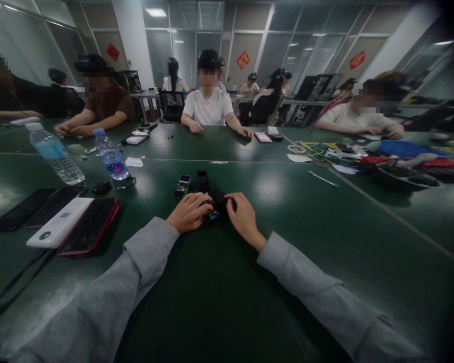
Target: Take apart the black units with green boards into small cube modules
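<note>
My left hand [190, 212] reaches in over the green table, its fingers bent around small parts with a blue spot [213, 217]. What exactly these fingers hold is too dark and small to make out. A soft-looking black piece [220, 202] lies between my hands; its kind is not clear. The curled fingers of my right hand [242, 217] pinch the right edge of that black piece. Just beyond my left hand are a small green circuit board with a screen [182, 185] and a small black boxy device [203, 180].
Phones [89, 227], a white power bank [60, 222], a black case [102, 187] and two water bottles [111, 156] occupy the left. A wrench [323, 179] and tangled cables [325, 150] lie to the right. Across the table [227, 302] sit several people, one [209, 103] directly opposite.
</note>
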### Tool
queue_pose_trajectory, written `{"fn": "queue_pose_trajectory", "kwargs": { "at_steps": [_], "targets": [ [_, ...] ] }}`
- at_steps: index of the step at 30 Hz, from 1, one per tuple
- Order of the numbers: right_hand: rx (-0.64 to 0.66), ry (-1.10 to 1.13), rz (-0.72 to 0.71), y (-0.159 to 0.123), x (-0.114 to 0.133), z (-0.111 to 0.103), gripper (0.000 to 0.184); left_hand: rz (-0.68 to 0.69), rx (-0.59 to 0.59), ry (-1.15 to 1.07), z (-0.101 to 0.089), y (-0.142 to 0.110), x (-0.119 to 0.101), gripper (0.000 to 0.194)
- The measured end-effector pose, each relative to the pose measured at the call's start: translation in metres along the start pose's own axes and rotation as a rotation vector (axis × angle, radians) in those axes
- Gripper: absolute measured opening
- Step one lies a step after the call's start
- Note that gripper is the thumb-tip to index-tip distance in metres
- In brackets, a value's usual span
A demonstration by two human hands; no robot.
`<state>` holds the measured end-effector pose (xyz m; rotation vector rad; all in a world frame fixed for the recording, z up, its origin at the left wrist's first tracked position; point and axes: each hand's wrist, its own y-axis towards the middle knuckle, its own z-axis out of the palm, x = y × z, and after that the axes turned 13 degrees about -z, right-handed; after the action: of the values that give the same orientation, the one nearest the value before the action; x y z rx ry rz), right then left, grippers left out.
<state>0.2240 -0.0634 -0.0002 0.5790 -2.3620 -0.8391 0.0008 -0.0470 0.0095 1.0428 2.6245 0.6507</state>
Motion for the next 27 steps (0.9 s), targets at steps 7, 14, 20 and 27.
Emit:
{"fn": "queue_pose_trajectory", "kwargs": {
  "at_steps": [7, 14, 20, 27],
  "targets": [
    [-0.015, -0.023, 0.019, 0.0007, -0.0023, 0.0012, 0.021, 0.005, -0.047, 0.037, 0.003, -0.0029, 0.0042, 0.033],
    [0.005, -0.041, -0.019, -0.0017, 0.0007, -0.0012, 0.022, 0.001, -0.048, 0.005, 0.0048, -0.0016, 0.0066, 0.042],
    [0.002, -0.063, -0.014, -0.0019, 0.0001, -0.0004, 0.022, 0.024, -0.038, -0.052, 0.0061, -0.0014, 0.0092, 0.052],
    [0.002, -0.096, -0.041, -0.0025, 0.0038, -0.0011, 0.021, 0.047, 0.013, -0.101, 0.0074, -0.0023, 0.0083, 0.065]
  ]
}}
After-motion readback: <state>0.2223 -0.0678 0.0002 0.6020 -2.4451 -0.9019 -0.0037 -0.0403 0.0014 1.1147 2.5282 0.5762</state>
